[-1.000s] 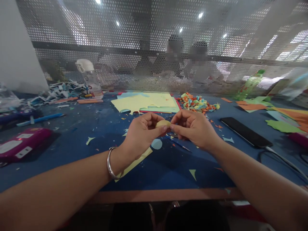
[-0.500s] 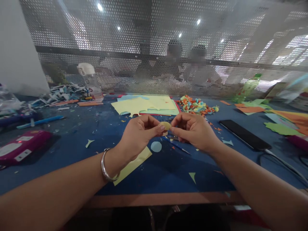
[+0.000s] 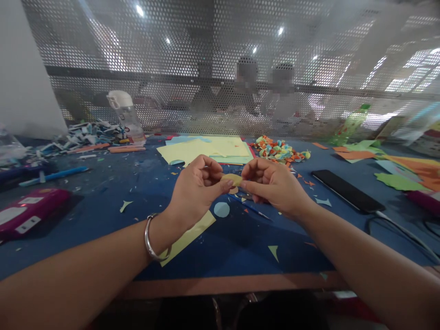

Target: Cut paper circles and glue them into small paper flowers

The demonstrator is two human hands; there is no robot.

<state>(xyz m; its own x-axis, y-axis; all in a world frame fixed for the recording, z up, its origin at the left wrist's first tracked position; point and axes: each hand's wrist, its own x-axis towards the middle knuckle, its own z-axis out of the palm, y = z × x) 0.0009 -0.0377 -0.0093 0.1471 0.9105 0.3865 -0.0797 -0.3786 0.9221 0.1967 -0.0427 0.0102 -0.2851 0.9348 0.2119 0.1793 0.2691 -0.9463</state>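
Note:
A small yellow paper piece [image 3: 232, 178] is pinched between my two hands above the blue table. My left hand [image 3: 195, 190] grips its left side with thumb and fingers. On its right edge are the thumb and fingertips of my right hand [image 3: 275, 183]. Just below lies a light blue paper circle [image 3: 222, 209]. A blue pencil [image 3: 254, 211] and what look like dark scissors [image 3: 244, 197] rest under my right hand, partly hidden. Beneath my left wrist is a yellow paper strip [image 3: 192, 236].
Yellow sheets [image 3: 202, 149] lie stacked ahead, beside a heap of coloured paper pieces [image 3: 278, 149]. A phone [image 3: 347, 190] with a cable and orange paper [image 3: 355, 154] are right. Left are a magenta device [image 3: 34, 211], a blue pen [image 3: 55, 175] and a bottle [image 3: 127, 117].
Both hands still hold the yellow piece, which now shows a little wider between them. My left fingers have risen slightly. The whole view has shifted a little.

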